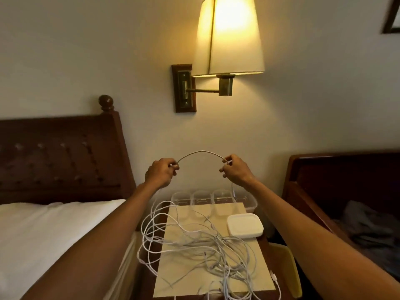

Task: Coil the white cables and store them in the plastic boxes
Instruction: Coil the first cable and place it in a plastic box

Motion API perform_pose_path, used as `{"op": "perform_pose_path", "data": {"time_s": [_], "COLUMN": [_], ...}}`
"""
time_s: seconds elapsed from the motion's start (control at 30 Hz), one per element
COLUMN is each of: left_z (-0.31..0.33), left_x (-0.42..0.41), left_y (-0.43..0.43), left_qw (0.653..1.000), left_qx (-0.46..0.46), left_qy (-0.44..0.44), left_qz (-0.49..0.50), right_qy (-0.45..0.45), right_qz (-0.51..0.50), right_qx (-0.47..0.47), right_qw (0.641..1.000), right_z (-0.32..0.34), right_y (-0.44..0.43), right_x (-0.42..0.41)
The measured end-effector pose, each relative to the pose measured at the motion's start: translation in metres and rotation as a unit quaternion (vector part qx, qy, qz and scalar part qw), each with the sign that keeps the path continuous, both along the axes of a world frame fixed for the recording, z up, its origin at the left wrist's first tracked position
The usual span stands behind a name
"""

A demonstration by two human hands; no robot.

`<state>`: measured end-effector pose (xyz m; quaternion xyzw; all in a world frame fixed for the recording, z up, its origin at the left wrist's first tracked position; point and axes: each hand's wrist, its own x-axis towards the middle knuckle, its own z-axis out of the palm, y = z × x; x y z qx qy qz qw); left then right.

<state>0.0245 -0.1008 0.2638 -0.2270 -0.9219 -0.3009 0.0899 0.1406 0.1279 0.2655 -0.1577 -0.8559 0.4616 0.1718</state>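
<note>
Cream tabletop [184, 285]: clear boxes [202, 197] behind cables [201, 242]

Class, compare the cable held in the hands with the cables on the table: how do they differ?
The held cable arches cleanly in the air; the table cables lie in a loose tangle. The held cable is pinched by the left hand and right hand; the table cables lie untouched. Both are thin and white.

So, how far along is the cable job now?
Done: nothing yet, the clear plastic boxes look empty. In hand: the left grip and right grip pinch one white cable, arched between them. Left: the tangle of white cables, all uncoiled, with the white lid lying beside it.
</note>
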Motion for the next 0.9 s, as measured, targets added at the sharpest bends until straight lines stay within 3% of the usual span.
{"op": "perform_pose_path", "data": {"time_s": [0.07,0.27,0.47,0.6,0.77,0.9], "left_z": [0.019,0.063,0.085,0.077,0.024,0.03], "left_x": [0.002,0.01,0.016,0.018,0.003,-0.007], "left_y": [0.006,0.031,0.034,0.022,0.004,-0.01], "left_qw": [0.999,0.986,0.975,0.977,0.973,0.991], "left_qx": [0.021,0.072,0.053,0.054,-0.112,-0.012], "left_qy": [0.038,0.056,0.079,0.043,-0.14,-0.112], "left_qz": [-0.002,-0.137,-0.2,-0.203,-0.143,-0.07], "right_qy": [-0.012,0.026,0.086,0.154,0.205,0.126], "right_qz": [0.029,0.086,0.112,0.1,0.007,-0.038], "right_qx": [0.016,0.042,0.099,0.087,0.041,0.057], "right_qw": [0.999,0.995,0.985,0.979,0.978,0.99], "right_z": [0.012,0.052,0.071,0.078,0.089,0.079], "right_y": [-0.003,-0.017,-0.017,-0.018,-0.018,-0.003], "right_x": [0.007,0.01,-0.002,-0.005,-0.007,-0.009]}}
